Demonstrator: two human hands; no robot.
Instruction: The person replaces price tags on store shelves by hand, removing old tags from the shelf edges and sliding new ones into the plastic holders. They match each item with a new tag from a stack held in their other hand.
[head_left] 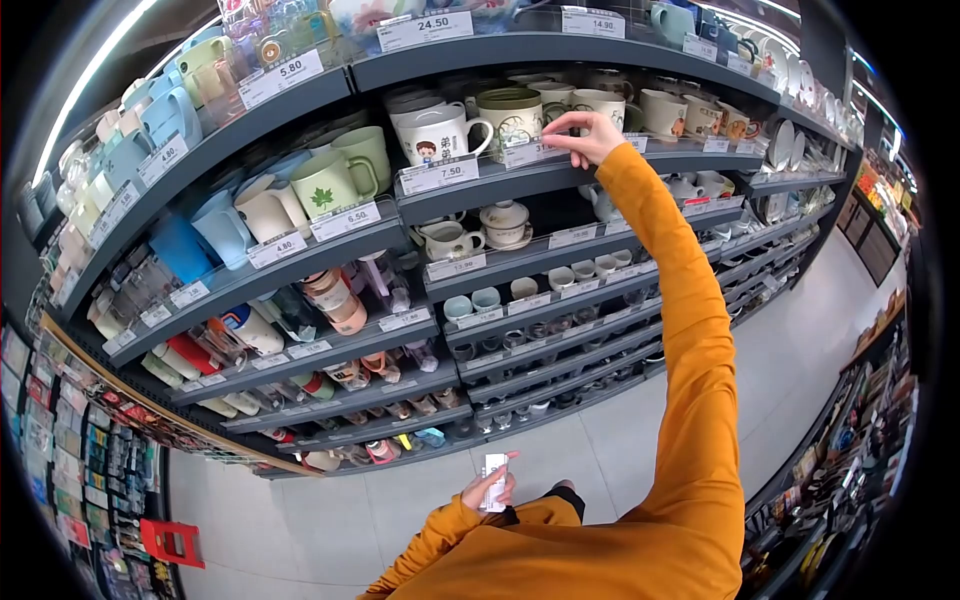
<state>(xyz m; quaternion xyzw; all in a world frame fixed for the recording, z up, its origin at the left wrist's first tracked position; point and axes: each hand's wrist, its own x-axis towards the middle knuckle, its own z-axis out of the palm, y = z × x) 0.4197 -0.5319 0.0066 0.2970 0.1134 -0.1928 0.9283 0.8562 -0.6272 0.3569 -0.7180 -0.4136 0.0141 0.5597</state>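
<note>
My right hand (590, 138) reaches up to the edge of a mug shelf. Its fingers are bent together at a white price label (528, 153) and cover the label's right end. Behind it stand a white mug with a dark green rim (508, 115) and a white mug with a cartoon child (437, 133). Down near my body, my left hand (490, 490) is closed around a small stack of white price labels (494, 482) with print on them.
Pale green mugs (333, 184) and blue cups (222, 225) fill the shelves to the left. Teapots, small cups and glasses stand on lower shelves. A red stool (172, 541) is on the floor at the lower left. Packed racks (840, 480) line the right side of the aisle.
</note>
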